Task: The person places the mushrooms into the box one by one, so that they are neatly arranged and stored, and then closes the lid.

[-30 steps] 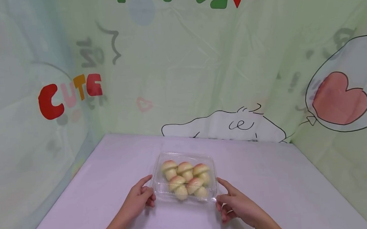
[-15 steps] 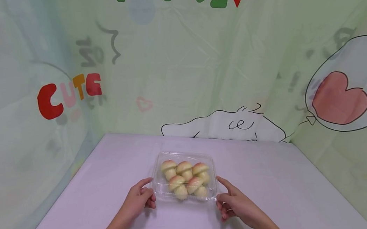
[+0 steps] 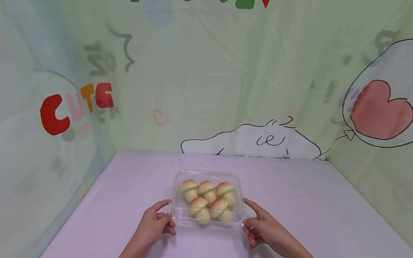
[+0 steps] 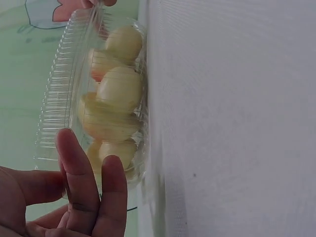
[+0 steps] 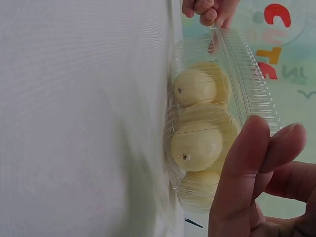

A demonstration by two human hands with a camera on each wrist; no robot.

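Note:
A clear plastic clamshell box [image 3: 209,175] lies at the middle of the table, its lid down. Inside sit several mushroom-shaped pieces [image 3: 207,189], cream with pinkish caps, in two rows. My left hand [image 3: 152,226] grips the box's left edge, thumb toward me and index finger along the side. At the opposite edge, my right hand [image 3: 267,228] pinches the rim near the front corner. The left wrist view shows the ribbed rim [image 4: 52,103] beside the fingers [image 4: 81,187]. In the right wrist view, pale rounded stems [image 5: 196,145] show through the box wall.
A pale lilac cloth covers the table [image 3: 303,202]. Printed curtains [image 3: 224,76] stand around it at the back and both sides, with a balloon drawing [image 3: 383,110] on the right.

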